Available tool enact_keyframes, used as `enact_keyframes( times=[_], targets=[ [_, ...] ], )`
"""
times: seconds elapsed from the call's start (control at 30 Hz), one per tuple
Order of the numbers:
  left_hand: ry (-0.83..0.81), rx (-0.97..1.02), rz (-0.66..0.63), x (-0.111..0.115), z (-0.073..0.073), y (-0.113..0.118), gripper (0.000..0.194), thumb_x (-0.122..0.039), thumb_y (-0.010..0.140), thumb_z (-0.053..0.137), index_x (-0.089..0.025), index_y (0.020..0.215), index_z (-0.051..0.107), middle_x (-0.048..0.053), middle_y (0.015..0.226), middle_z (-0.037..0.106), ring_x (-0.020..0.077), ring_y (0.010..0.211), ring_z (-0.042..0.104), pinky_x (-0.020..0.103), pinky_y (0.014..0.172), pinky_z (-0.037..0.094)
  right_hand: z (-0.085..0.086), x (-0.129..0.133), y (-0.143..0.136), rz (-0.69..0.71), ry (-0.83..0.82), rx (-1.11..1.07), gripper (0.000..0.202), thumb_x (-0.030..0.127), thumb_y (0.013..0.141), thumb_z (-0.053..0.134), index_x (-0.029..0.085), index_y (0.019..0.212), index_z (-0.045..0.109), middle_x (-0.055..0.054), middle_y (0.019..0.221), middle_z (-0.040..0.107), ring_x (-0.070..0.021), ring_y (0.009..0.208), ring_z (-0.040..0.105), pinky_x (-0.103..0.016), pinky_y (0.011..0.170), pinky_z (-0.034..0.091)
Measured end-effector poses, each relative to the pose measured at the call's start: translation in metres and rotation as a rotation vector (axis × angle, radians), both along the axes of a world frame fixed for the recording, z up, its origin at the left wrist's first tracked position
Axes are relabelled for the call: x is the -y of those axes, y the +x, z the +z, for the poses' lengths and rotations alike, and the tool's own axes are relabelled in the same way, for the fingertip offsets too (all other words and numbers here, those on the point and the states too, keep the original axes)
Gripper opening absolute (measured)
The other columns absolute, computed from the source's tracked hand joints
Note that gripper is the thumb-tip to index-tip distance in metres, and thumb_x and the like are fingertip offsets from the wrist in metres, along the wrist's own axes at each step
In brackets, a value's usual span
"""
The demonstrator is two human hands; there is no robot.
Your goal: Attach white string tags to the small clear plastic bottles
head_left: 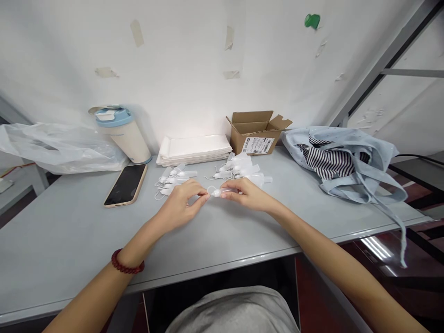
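Note:
Near the middle of the grey table, my right hand [244, 192] grips a small translucent bottle [217, 193] that lies sideways, its white neck and thin loop pointing left. My left hand [187, 203] is pinched at the bottle's tip; whatever its fingertips hold is too small to make out. Behind my left hand lies a group of similar bottles [169, 180] with thin white loops. A second pile of bottles [241, 164] lies behind my right hand, partly hidden by it.
A phone [126, 185], a cream tumbler [126, 134] and a plastic bag [69, 148] are at the left. White trays [194, 149] are stacked at the back beside an open cardboard box [255, 138]. A light blue cloth bag [340, 157] occupies the right, its strap over the edge.

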State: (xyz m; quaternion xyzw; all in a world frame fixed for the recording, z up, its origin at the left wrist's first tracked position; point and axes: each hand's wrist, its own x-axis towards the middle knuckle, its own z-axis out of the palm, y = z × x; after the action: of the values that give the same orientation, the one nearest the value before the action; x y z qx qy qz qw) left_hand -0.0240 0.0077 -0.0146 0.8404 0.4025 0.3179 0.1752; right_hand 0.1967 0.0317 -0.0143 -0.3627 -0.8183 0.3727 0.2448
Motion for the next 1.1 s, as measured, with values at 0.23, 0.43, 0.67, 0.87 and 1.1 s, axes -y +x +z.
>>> enact_keyframes(
  times=[0.23, 0.43, 0.67, 0.87, 1.1],
  targets=[
    [0.047, 0.029, -0.042, 0.0009, -0.0064, 0.0029, 0.018, -0.024, 0.089, 0.05, -0.018, 0.077, 0.062, 0.003, 0.072, 0.064, 0.0165, 0.074, 0.055, 0.029, 0.067, 0.044, -0.0021, 0.0008, -0.0013, 0.007, 0.021, 0.007, 0.022, 0.03, 0.089, 0.054, 0.012, 0.086, 0.066, 0.002, 0.062, 0.049, -0.0095, 0.059, 0.04, -0.024, 0.059, 0.031],
    [0.115, -0.016, -0.06, 0.0003, -0.0092, 0.0047, 0.015, -0.02, 0.09, 0.049, -0.018, 0.08, 0.06, 0.003, 0.075, 0.063, 0.0171, 0.075, 0.054, 0.03, 0.068, 0.044, -0.0039, -0.0004, -0.0016, 0.016, 0.035, 0.007, 0.022, 0.029, 0.088, 0.055, 0.011, 0.086, 0.067, 0.003, 0.061, 0.048, -0.0099, 0.059, 0.04, -0.024, 0.059, 0.03],
    [0.26, -0.05, -0.009, -0.0016, -0.0074, 0.0069, 0.008, -0.019, 0.089, 0.051, -0.018, 0.086, 0.059, 0.003, 0.081, 0.066, 0.0189, 0.079, 0.056, 0.034, 0.072, 0.043, -0.0013, -0.0019, 0.0, -0.004, 0.054, -0.027, 0.025, 0.034, 0.089, 0.053, 0.013, 0.095, 0.068, -0.001, 0.075, 0.061, -0.0107, 0.062, 0.041, -0.024, 0.06, 0.031],
    [0.248, -0.076, 0.011, -0.0032, -0.0085, 0.0048, 0.006, -0.022, 0.088, 0.055, -0.019, 0.091, 0.059, 0.004, 0.089, 0.069, 0.0199, 0.083, 0.059, 0.036, 0.075, 0.043, -0.0023, -0.004, -0.0001, -0.025, 0.086, -0.01, 0.028, 0.036, 0.089, 0.054, 0.014, 0.097, 0.068, -0.002, 0.078, 0.064, -0.0113, 0.063, 0.043, -0.024, 0.059, 0.032],
    [0.221, -0.01, 0.008, -0.002, -0.0042, 0.005, 0.011, -0.021, 0.09, 0.052, -0.018, 0.086, 0.062, 0.003, 0.08, 0.068, 0.0176, 0.076, 0.058, 0.033, 0.071, 0.043, -0.0018, -0.0043, 0.0022, -0.014, 0.097, -0.013, 0.029, 0.039, 0.089, 0.053, 0.015, 0.095, 0.068, -0.003, 0.082, 0.066, -0.0118, 0.065, 0.045, -0.025, 0.06, 0.033]
  ],
)
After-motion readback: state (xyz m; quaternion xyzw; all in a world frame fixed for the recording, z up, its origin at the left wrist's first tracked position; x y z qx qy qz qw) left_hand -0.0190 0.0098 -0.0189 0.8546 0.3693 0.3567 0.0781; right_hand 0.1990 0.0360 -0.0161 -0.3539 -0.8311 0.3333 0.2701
